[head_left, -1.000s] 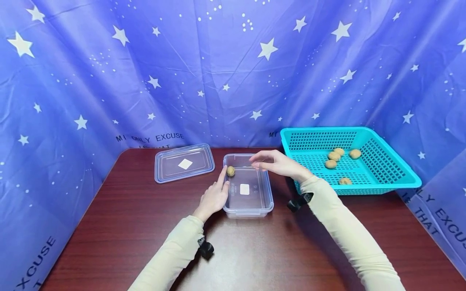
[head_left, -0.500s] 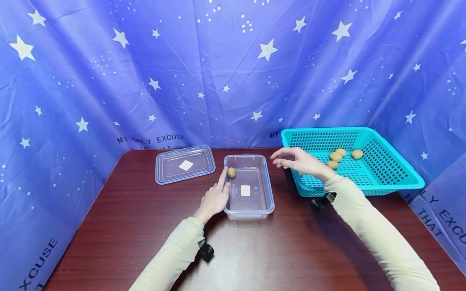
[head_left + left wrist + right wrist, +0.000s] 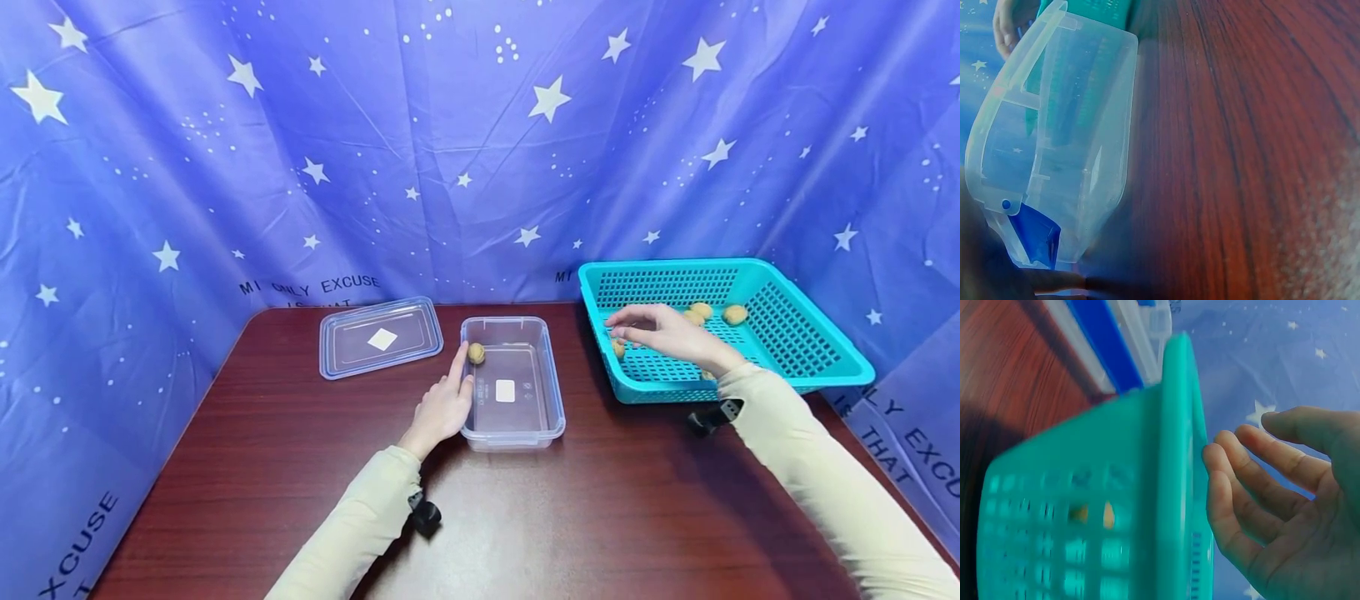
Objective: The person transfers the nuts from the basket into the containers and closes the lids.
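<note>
A clear plastic container [image 3: 513, 437] stands uncovered on the table, with one walnut [image 3: 476, 353] in its far left corner. My left hand [image 3: 441, 410] rests against the container's left side, index finger extended along the rim. My right hand [image 3: 667, 335] hovers over the left part of a turquoise basket [image 3: 836, 375], its fingers loosely bent and holding nothing. In the right wrist view the right hand's fingers [image 3: 1260, 481] are beside the basket's rim [image 3: 1175, 425]. Walnuts lie in the basket, one [image 3: 735, 314] toward the back and one [image 3: 618, 347] under my right fingertips; the hand partly hides others.
The container's lid [image 3: 408, 331] lies flat at the back left of the dark red wooden table [image 3: 300, 467]. Behind the table hangs a blue curtain [image 3: 480, 225] with white stars. The basket stands at the back right, a short gap from the container.
My right hand has moved right, from over the container to over the basket, with nothing in it. The left hand and the walnut in the container have stayed in place.
</note>
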Action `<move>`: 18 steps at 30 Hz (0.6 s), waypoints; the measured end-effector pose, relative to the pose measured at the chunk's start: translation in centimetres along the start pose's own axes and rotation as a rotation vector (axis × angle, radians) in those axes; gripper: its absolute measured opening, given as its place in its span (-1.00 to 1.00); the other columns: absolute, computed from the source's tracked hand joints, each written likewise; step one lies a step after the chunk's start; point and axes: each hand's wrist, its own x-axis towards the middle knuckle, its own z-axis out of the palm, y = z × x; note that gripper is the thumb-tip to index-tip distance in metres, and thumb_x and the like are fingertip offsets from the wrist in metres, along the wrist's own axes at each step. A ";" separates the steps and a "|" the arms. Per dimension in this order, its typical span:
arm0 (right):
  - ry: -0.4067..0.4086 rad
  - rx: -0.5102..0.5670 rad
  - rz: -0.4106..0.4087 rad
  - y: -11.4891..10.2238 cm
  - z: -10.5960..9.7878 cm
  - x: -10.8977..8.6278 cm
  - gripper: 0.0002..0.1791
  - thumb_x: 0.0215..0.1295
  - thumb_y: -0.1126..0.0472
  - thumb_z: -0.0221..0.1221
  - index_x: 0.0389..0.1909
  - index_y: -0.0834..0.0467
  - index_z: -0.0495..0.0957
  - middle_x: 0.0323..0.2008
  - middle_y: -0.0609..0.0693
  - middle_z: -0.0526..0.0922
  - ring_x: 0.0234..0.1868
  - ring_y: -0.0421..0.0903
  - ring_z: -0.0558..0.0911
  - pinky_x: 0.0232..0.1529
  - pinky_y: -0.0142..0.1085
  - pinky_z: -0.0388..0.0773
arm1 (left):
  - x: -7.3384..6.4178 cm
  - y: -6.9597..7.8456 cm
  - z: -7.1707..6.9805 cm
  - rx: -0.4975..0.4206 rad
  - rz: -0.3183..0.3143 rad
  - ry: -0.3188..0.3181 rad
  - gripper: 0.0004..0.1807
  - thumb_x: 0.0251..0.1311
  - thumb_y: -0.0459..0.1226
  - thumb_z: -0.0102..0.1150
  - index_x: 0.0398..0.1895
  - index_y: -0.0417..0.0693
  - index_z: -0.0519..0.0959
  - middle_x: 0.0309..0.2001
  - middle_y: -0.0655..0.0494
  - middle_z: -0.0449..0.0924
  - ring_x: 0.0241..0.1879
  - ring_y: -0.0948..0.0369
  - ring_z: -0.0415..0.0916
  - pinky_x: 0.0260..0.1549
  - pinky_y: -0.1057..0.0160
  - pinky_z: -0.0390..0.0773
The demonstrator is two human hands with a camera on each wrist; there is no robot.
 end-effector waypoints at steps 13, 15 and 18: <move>0.021 -0.028 0.035 1.2 -2.4 -2.8 -0.67 0.50 0.23 -0.01 0.15 0.33 0.46 -0.02 0.21 0.61 -0.13 -0.18 0.63 -0.17 -0.28 0.58 | 0.2 -0.4 0.1 -0.008 0.005 0.000 -0.38 0.48 -0.08 -0.25 0.55 0.34 -0.08 0.09 -0.31 0.50 -0.04 -0.24 0.51 -0.22 -0.25 0.47; 0.024 -0.033 0.021 1.5 -2.6 -3.1 -0.66 0.50 0.25 -0.01 0.15 0.35 0.45 -0.01 0.25 0.61 -0.13 -0.21 0.63 -0.18 -0.28 0.58 | 0.2 -0.4 0.2 -0.007 0.011 0.004 -0.38 0.48 -0.09 -0.24 0.55 0.33 -0.08 0.06 -0.30 0.51 -0.07 -0.23 0.52 -0.25 -0.24 0.48; 0.024 -0.025 0.015 1.8 -2.9 -3.6 -0.64 0.50 0.25 -0.02 0.17 0.39 0.42 0.02 0.30 0.58 -0.13 -0.27 0.61 -0.18 -0.27 0.58 | 0.3 -0.4 0.3 -0.006 0.016 0.007 -0.38 0.48 -0.09 -0.24 0.55 0.32 -0.07 0.04 -0.29 0.52 -0.08 -0.22 0.52 -0.26 -0.23 0.48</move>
